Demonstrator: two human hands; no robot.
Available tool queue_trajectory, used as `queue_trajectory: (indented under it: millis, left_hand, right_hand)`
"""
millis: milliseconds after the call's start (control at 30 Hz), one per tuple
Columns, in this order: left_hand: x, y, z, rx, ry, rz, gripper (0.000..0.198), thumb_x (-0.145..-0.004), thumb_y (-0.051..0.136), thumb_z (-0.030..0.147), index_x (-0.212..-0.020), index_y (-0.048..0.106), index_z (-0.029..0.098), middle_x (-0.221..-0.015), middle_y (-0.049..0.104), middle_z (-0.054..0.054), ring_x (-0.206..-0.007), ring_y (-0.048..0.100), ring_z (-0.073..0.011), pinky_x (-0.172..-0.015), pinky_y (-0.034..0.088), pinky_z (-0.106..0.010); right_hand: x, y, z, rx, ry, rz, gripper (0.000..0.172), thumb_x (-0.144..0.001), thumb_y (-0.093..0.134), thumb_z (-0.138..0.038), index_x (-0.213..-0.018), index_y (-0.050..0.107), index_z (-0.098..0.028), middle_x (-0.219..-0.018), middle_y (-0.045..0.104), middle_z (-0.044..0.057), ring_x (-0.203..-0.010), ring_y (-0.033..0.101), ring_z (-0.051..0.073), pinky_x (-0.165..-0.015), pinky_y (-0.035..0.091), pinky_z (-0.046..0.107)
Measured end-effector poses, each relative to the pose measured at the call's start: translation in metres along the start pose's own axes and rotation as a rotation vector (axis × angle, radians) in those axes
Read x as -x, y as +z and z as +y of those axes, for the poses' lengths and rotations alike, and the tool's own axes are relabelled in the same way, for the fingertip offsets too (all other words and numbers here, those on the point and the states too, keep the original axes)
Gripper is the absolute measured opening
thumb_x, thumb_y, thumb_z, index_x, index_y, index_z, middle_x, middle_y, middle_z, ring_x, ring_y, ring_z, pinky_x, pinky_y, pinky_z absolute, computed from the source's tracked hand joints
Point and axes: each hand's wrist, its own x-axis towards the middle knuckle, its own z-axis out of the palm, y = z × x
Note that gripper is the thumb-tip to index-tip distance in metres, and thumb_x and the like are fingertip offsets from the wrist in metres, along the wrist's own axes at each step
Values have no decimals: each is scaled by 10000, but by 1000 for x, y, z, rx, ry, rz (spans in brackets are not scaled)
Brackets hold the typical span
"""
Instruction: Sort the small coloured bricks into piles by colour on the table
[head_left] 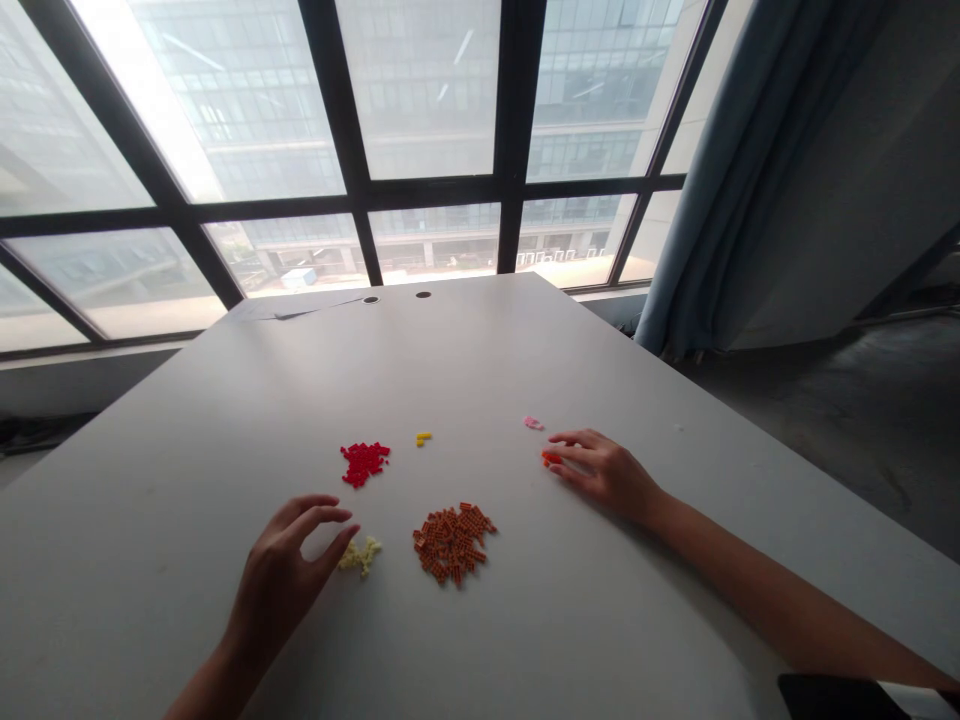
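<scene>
Small toy building bricks lie sorted by colour on the white table. My left hand (289,560) hovers with thumb and fingers apart, holding nothing visible. Its thumb partly covers a pile of pale yellow bricks (366,555). Beyond it is a heap of red bricks (364,463). A larger pile of brown-orange bricks (452,543) sits between my hands, nearer to me. My right hand (600,468) rests at the right with fingers spread over a few bright orange bricks (551,458), which it partly hides. Just past its fingertips are some pink bricks (532,423).
A few yellow bricks (423,438) lie near the middle of the white table (420,365). Papers (300,308) and two cable holes are at its far edge. Large windows stand behind it, with a blue-grey curtain (720,200) on the right.
</scene>
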Motion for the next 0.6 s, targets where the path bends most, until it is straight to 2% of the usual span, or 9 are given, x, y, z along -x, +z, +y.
queue_trajectory:
  millis: [133,300,433,533,600]
  left_hand:
    - [0,1,-1,-1,-1,12,232,-830,594,439,-820,687,227,-950,661,-51,-818,652,-191,-755,512,-308]
    - [1,0,0,9,-11,20,233,-823,599,442,-817,691,228,-943,664,-52,-813,652,-195,-752,515,-314]
    - [2,-2,1,22,-24,8,234,-823,597,436,-809,692,223,-942,667,-59,-822,651,-200,-749,518,-319]
    - [2,-3,1,23,-38,7,220,-824,598,417,-807,691,218,-936,664,-64,-824,647,-198,-755,519,-323]
    - [2,-3,2,29,-45,10,215,-825,598,408,-810,692,215,-935,662,-67,-827,644,-198,-763,519,-326]
  right_hand:
    - [-3,3,-2,32,-8,-12,198,-870,578,-281,-1014,711,-251,-981,680,70,-840,624,184,-757,547,336]
    - [-4,9,-3,30,26,36,208,-858,593,-314,-1009,712,-235,-973,682,79,-885,635,204,-796,543,355]
    - [-7,6,-4,101,7,22,203,-852,599,-331,-985,717,-232,-994,693,82,-868,639,221,-792,529,393]
    - [-21,6,-11,119,-16,49,216,-846,617,-346,-1000,711,-229,-1023,696,87,-867,639,230,-807,512,420]
    - [-39,14,-24,60,-62,48,219,-854,612,-337,-1021,705,-230,-1035,699,87,-885,641,217,-832,510,405]
